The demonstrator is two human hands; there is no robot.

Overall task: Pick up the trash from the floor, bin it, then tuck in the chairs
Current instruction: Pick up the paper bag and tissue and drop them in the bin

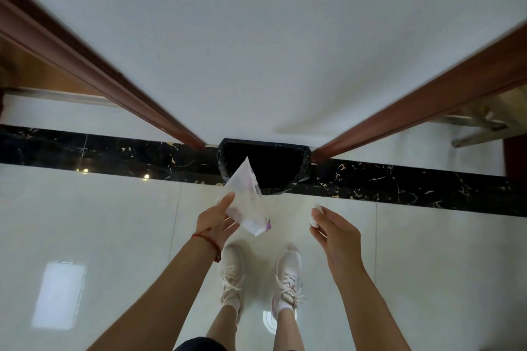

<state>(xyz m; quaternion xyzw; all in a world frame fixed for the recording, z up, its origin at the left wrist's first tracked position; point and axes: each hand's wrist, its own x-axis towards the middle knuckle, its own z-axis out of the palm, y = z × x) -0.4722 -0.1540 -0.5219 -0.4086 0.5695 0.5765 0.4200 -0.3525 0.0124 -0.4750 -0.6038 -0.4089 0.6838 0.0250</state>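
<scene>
Both arms extended forward and down, hands apart.
Left hand (218,218): thumb up, fingers beneath, pinching a wrapper (246,202); red string at the wrist. Right hand (332,229): fingers curled, pinching a small white scrap (315,215) at the fingertips.

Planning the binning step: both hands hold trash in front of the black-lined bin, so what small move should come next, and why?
Probably push the left hand forward and let go of the translucent white plastic wrapper. Its upper tip already overlaps the black-lined bin, but its lower end seems to hang short of the rim. The right hand, pinching a small white scrap, can follow.
</scene>
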